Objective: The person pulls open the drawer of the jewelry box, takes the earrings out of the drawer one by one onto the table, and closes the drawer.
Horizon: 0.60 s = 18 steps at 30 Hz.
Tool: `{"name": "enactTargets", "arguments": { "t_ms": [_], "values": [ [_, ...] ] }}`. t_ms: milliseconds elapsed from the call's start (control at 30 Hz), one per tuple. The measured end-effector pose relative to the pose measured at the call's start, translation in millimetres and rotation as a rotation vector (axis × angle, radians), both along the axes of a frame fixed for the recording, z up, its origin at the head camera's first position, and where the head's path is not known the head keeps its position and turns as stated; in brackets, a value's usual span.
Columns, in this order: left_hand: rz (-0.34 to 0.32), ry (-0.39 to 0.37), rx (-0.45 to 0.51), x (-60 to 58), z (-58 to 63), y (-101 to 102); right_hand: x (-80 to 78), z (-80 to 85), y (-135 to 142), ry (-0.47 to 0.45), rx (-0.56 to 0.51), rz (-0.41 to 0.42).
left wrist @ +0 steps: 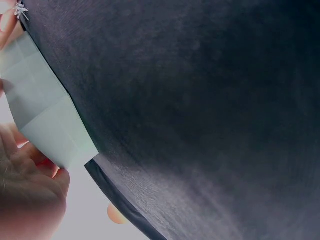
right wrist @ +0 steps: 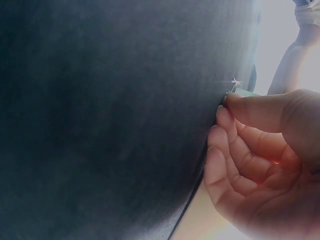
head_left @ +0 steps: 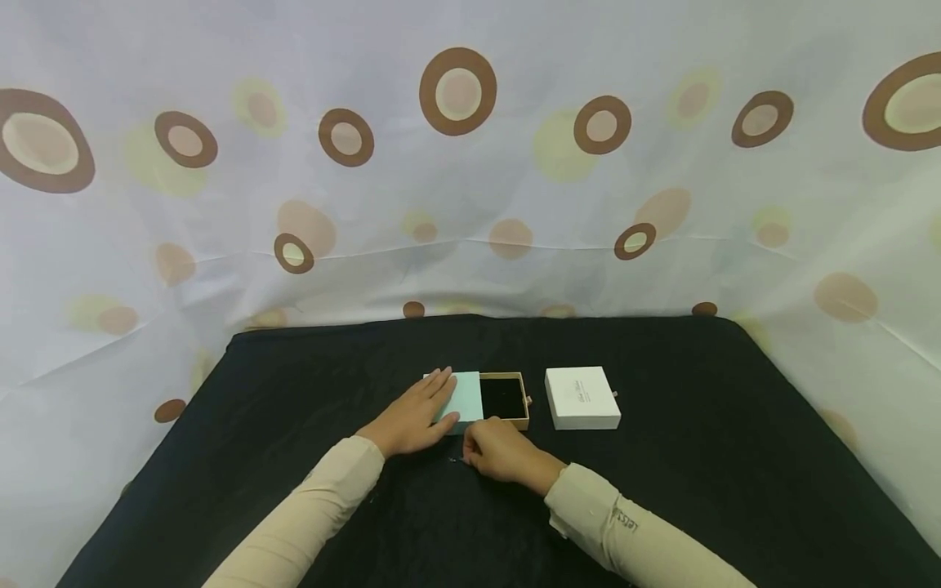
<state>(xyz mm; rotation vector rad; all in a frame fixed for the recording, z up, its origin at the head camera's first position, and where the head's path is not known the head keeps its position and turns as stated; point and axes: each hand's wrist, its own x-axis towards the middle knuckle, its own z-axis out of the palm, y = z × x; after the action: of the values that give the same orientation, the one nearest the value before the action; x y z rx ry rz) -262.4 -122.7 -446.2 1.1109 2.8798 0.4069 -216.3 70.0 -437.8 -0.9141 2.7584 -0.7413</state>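
Observation:
My left hand (head_left: pixel 417 412) lies on the light blue sleeve (head_left: pixel 466 396) of a slide-out box, its fingers stretched over the top and the thumb by the near edge. From the sleeve's right side projects the drawer (head_left: pixel 503 398), tan-edged with a black lining. Just in front of the box, thumb and index finger of my right hand (head_left: pixel 500 449) pinch a small silver star-shaped piece of jewellery (right wrist: pixel 236 81). The star sticks out past the fingertips, low over the black cloth. In the left wrist view the sleeve's side (left wrist: pixel 45 100) shows between both hands.
A white box (head_left: pixel 583 398) with small print on its lid and a small tab on its right side stands right of the blue box. Black cloth (head_left: pixel 698 457) covers the table. Behind hangs a pale curtain (head_left: pixel 515 188) with brown circles.

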Motion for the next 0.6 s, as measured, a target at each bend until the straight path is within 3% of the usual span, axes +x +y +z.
{"name": "enactTargets", "arguments": {
  "t_ms": [267, 600],
  "values": [
    [0.009, 0.007, -0.011, 0.1, 0.7, -2.0, -2.0, -0.5, -1.4, 0.011, -0.009, 0.015],
    [-0.002, -0.009, 0.003, -1.3, 3.4, 1.1, -3.2, 3.0, 1.3, -0.038, 0.022, -0.013]
  ]
}}
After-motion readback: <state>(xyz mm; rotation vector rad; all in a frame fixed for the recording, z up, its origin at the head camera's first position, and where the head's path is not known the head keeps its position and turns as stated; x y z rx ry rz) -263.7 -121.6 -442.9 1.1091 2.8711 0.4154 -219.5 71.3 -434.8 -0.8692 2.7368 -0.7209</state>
